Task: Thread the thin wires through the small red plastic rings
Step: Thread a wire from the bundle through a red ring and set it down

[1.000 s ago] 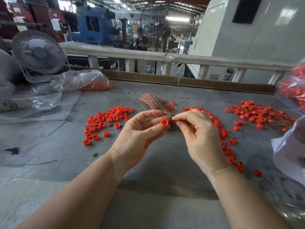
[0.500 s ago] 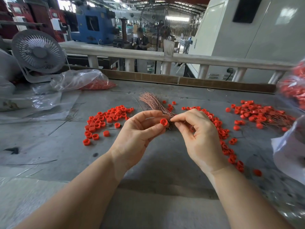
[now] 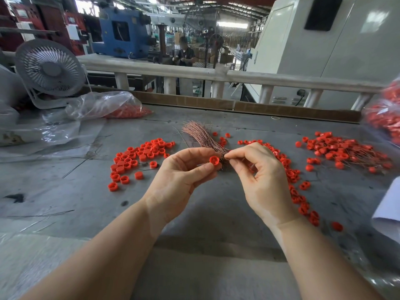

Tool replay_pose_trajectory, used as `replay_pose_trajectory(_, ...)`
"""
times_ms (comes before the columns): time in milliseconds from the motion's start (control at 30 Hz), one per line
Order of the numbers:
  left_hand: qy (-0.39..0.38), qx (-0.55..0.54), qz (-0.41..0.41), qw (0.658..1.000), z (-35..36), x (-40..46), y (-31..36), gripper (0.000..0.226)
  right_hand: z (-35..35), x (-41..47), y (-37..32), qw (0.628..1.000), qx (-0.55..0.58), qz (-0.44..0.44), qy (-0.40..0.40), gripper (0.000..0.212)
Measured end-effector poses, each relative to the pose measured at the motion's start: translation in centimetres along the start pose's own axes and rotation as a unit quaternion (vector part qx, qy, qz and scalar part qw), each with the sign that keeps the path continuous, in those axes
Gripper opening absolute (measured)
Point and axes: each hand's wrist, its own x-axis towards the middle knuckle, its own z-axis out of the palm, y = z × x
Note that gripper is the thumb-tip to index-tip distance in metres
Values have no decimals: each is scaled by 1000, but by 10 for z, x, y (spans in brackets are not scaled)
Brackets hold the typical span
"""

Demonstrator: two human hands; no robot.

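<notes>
While the left hand (image 3: 179,176) pinches one red ring (image 3: 214,159) between thumb and forefinger, with its opening turned toward the other hand, the right hand (image 3: 263,180) closes thumb and forefinger at the near end of the wire bundle (image 3: 202,137), just beside the ring. I think it holds a single wire, but the strand itself is too thin to see. The ring is kept above the table (image 3: 205,213), probably so the wire tip can meet the hole straight. Loose rings (image 3: 138,156) lie to the left within easy reach, and more run along the right. Farther right, a pile of rings with wires (image 3: 342,150) seems already threaded. Behind, a plastic bag (image 3: 104,105) holds more red pieces, near a small fan (image 3: 48,68).
</notes>
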Motion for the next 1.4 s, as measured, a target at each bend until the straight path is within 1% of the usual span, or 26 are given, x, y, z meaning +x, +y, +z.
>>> replay_pose_trajectory(200,3,17,-2,1000,1,0,0,25,0,1,1,1000,5,1,-2,12)
replay_pose_trajectory(467,24,95,3,995,1,-2,-2,18,0,0,1,1000,1,4,-4,12)
replay_pose_trajectory(533,27,106,12,994,0,-2,-2,19,0,0,1,1000,2,7,-6,12)
replay_pose_trajectory(600,31,92,12,995,1,-1,-1,22,0,0,1,1000,1,11,-8,12)
replay_pose_trajectory(733,15,61,11,998,1,-1,-1,18,0,0,1,1000,-1,19,-12,13)
replay_pose_trajectory(1067,24,113,28,993,-1,1,-3,25,-1,0,-1,1000,0,20,-13,13)
replay_pose_trajectory(1233,20,123,29,992,-1,-1,-3,21,-1,-1,-2,1000,4,22,-13,13)
replay_pose_trajectory(1400,22,118,30,992,-1,-1,-1,27,0,0,-2,1000,4,23,-16,13)
